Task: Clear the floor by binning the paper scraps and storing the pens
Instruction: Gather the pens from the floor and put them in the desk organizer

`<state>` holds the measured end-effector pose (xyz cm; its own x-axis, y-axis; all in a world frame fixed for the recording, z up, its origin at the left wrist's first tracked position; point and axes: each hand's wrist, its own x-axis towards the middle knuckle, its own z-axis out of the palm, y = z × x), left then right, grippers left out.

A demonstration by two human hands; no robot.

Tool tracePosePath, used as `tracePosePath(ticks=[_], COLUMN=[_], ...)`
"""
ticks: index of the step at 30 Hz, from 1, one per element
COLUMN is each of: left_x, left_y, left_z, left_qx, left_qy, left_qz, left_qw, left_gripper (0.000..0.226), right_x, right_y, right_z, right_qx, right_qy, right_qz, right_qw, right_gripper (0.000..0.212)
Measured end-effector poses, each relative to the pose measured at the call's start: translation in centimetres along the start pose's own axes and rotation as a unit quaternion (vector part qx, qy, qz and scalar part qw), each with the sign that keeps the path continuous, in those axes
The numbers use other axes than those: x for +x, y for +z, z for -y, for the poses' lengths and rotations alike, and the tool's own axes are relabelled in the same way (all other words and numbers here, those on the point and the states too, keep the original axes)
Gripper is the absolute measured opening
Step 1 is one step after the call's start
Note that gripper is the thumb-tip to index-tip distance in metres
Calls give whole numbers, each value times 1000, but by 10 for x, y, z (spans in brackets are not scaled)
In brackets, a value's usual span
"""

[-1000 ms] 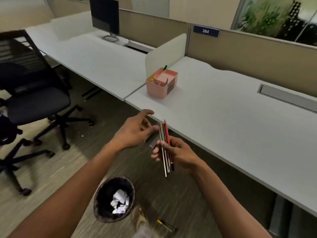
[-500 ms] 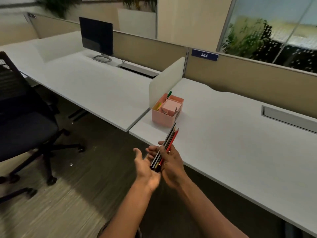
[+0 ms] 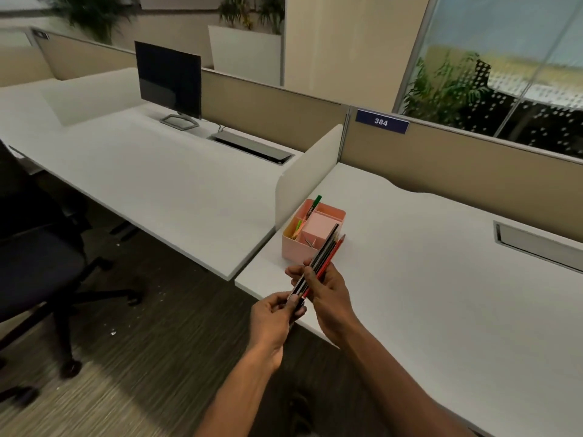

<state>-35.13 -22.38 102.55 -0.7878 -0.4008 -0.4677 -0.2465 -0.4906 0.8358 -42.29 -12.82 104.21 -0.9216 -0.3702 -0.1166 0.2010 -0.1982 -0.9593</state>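
A bundle of pens and pencils, black, grey and red, slants up to the right just above the desk's front corner. My right hand grips the bundle around its middle. My left hand pinches its lower end between thumb and fingers. The tips reach close to a pink desk organiser, which stands beside the white divider and holds a green marker and bright sticky tabs. The bin and the paper scraps are out of view.
The white desk spreads to the right, with a grey cable slot. A white divider panel separates it from the neighbouring desk with a monitor. A black office chair stands at the left on dark carpet.
The view has lifted from the floor and bin to the desk. The pen bundle moved up toward the pink organiser, and my left hand went from open to pinching its lower end.
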Motion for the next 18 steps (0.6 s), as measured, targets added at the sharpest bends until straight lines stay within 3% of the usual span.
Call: tracePosePath(ticks=[5,11,15,18], left_x=[68,136,159,165], left_y=[16,63,88,95], left_z=[-28,-49,-45,-42], left_qx=[78,152,222,207], left_qy=[23,51,74,93], left_qz=[23,72,-48,-114], left_qw=[996,984,971,967], left_gripper=[11,20,25,22], right_x=[70,148,181,193], right_y=[-46,-98,-118,-123], right_z=[44,78,66,48], right_qx=[-146,-221,-326,-397], right_qy=[21,-19,-28,-54], right_qz=[34,19,-69,-83], right_qw=[988,975,942,913], right_gripper=[36,16,14,16])
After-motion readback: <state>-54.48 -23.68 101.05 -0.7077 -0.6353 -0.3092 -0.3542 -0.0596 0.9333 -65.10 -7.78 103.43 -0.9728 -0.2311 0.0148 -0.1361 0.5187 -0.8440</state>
